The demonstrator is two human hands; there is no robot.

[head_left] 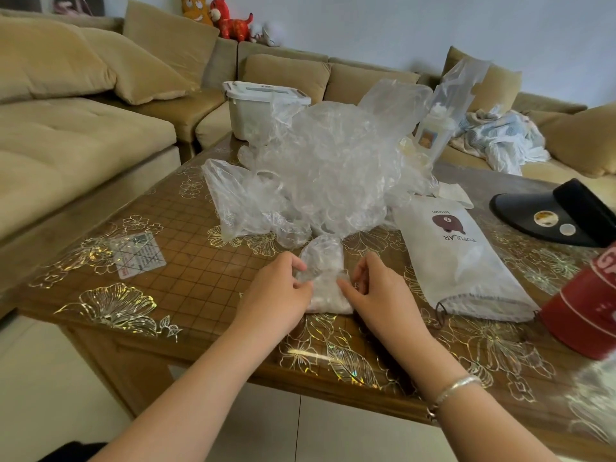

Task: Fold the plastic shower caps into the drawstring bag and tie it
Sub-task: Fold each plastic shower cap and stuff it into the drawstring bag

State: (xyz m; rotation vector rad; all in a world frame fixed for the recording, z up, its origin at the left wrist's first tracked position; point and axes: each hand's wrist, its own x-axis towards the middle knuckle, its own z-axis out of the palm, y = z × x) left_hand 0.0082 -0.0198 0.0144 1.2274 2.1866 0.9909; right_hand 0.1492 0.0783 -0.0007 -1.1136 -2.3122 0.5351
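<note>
Both hands work one folded cap (325,278) near the table's (200,278) front edge: the left hand (278,288) pinches its left side between thumb and curled fingers, and the right hand (376,288) pinches its right side the same way, the two hands close together with the cap between them. The cap lies flat on the table, a narrow strip running toward 12 o'clock. Just beyond it, at 12 o'clock, sits a loose pile of clear caps (326,168), touching the strip's far end. The drawstring bag (456,258), white with a brown bear print, lies flat at 2 o'clock from the hands, its corded mouth toward the front edge. A black visor (553,215) rests beyond the bag at 2 o'clock, a red can (586,311) at 3 o'clock, a white bin (256,108) behind the pile at 11 o'clock, and a card (138,255) at 9 o'clock.
</note>
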